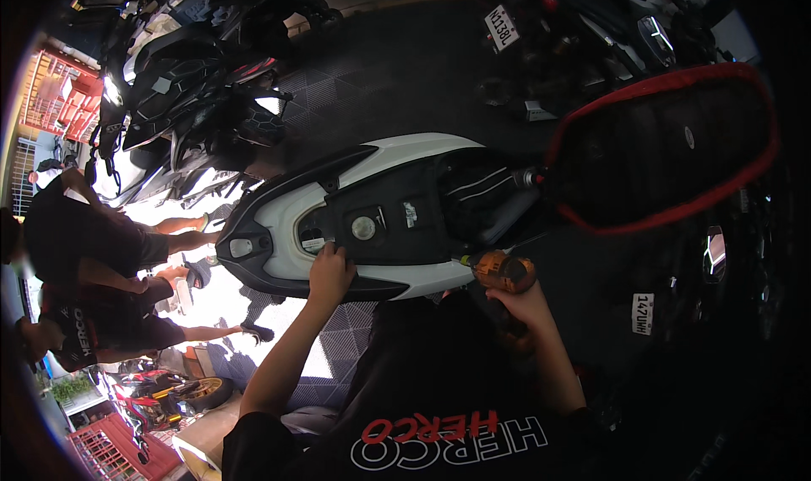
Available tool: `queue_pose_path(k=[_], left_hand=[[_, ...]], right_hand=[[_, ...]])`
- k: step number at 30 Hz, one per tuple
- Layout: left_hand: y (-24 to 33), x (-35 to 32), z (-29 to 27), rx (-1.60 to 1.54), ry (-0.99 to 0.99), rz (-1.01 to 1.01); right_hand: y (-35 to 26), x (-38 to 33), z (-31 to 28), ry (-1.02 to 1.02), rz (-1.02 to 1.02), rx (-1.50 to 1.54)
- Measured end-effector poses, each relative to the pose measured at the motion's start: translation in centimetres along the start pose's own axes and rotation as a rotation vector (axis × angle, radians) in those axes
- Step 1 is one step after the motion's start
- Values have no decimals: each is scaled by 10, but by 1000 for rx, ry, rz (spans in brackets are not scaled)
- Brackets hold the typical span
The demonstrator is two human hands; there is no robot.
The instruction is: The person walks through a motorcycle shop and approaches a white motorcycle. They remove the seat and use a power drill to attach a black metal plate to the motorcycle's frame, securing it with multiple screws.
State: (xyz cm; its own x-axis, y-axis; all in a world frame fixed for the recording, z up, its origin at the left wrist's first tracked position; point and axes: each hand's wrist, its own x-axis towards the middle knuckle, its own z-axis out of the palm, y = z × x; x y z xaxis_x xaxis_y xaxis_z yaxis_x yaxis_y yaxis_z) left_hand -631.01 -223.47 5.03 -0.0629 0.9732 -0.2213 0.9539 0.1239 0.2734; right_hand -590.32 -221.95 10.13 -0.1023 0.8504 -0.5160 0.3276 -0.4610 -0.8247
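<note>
A scooter's rear body (397, 277), with white side panels and a black centre, lies across the middle in front of me. Its seat (659, 152), black with a red edge, is tipped up at the right. My right hand (519, 302) grips an orange and black cordless drill (505, 271). The drill's nose points left, at the near white panel's right end; whether the bit touches a screw cannot be made out. My left hand (333, 271) rests on the body's near edge, fingers bent over the opening beside a small pale piece (313, 245). Whatever those fingers hold is hidden.
Two people in dark clothes stand at the left, close to the scooter's tail (241, 247). Several motorcycles crowd the upper left, among them a black one (177, 84). More dark bikes stand at the right. A red motorcycle (160, 392) is at the lower left. Patterned tiles (346, 337) cover the floor.
</note>
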Motion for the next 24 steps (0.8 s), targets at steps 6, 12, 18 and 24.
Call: queue_pose_path(k=[6,12,18,24], left_hand=[[18,-23,-22,-318,128,-100],[-32,-62,-60,-433,900,-533],[-105,-36,-50,-335,984,-755],[-119,-23,-46,-459,1122,-705]], right_hand=[[-30,16,32,-170,-150,-218],[-84,35,101,-597,-357,-329],[-100,45,160,-710,-506,-519],[-100,52,176,-718,-489,-604]])
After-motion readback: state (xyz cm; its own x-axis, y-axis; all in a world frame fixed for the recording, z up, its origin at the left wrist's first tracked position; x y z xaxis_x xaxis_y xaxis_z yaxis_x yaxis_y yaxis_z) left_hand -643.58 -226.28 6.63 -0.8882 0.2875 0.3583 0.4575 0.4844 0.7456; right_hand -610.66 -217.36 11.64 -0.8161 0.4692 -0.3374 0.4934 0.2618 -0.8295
